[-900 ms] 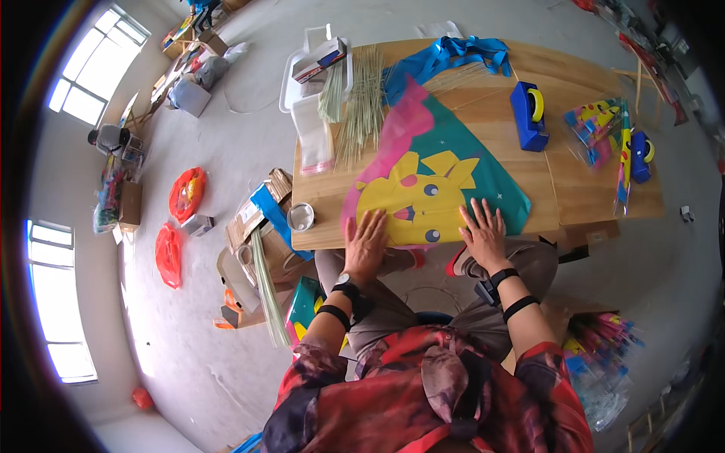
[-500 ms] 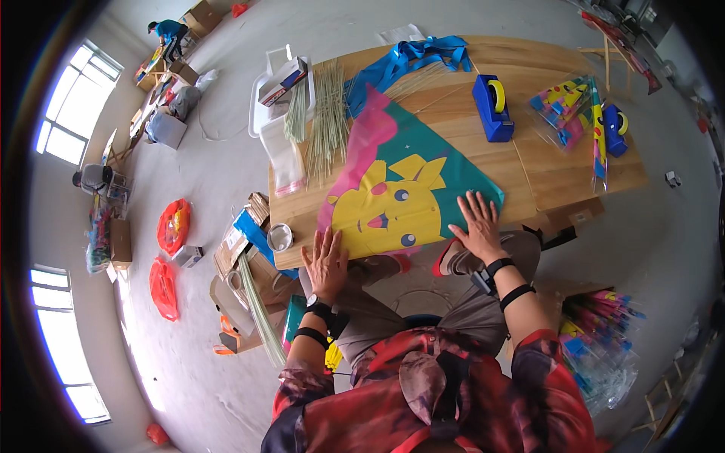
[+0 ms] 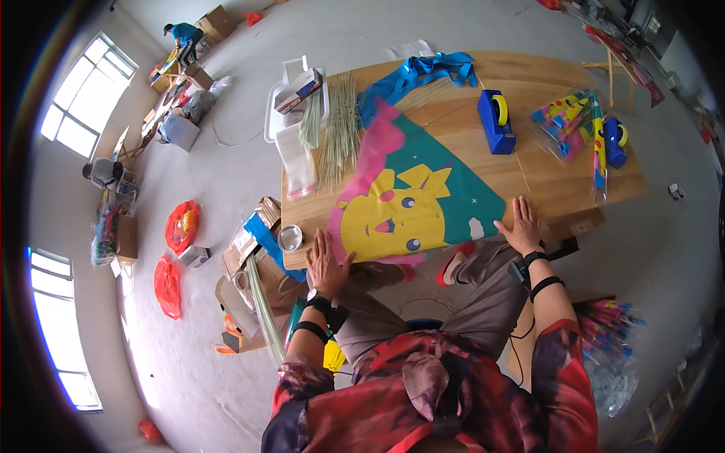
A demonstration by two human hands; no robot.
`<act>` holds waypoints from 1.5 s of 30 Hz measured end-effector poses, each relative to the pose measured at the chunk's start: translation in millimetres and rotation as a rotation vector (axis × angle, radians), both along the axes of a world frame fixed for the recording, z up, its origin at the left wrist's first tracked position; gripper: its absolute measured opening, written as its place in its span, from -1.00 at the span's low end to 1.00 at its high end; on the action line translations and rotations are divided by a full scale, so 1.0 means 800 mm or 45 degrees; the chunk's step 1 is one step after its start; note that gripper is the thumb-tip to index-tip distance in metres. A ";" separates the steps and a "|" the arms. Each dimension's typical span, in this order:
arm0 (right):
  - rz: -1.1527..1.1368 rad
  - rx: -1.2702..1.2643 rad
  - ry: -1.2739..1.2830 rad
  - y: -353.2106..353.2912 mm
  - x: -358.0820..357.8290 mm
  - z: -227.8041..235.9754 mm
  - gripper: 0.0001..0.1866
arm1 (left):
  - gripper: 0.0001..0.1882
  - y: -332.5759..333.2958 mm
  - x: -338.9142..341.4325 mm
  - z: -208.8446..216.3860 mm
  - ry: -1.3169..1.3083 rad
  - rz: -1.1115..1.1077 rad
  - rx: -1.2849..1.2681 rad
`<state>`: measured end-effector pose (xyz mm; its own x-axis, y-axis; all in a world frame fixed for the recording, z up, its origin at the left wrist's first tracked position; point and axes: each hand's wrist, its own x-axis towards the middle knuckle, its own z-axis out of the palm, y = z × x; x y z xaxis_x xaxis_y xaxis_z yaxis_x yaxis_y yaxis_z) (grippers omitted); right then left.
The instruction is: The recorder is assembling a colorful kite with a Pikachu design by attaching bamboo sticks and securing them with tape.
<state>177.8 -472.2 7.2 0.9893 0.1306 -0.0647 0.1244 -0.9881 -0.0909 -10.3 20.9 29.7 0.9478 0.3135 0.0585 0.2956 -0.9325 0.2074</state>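
Slid right hand out to right corner of sheet, exposing white cloud. Kept left hand at left corner; had fingers straight, thumbs wide, gripping nothing.

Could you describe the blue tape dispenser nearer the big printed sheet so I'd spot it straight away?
Find the wooden table, then the pink, green and yellow sheet at its near edge. Beyond the sheet's right-hand side sits a blue tape dispenser with a yellow roll. It looks larger than the other blue dispenser, which is farther right, beside a slim wrapped bundle.
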 end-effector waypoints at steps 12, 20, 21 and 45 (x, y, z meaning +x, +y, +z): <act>0.496 0.189 -0.127 0.149 -0.038 -0.005 -0.26 | -0.20 -0.136 0.055 -0.019 -0.047 -0.457 -0.050; 0.487 0.230 -0.208 0.130 -0.038 -0.012 -0.28 | -0.24 -0.037 0.083 -0.042 0.025 0.365 -0.037; 0.484 0.228 -0.195 0.126 -0.037 -0.011 -0.28 | -0.28 -0.046 0.114 -0.036 -0.024 0.289 -0.066; 0.420 0.237 0.009 0.129 -0.027 0.006 -0.27 | -0.81 -0.160 0.582 -0.025 -0.287 -0.543 0.260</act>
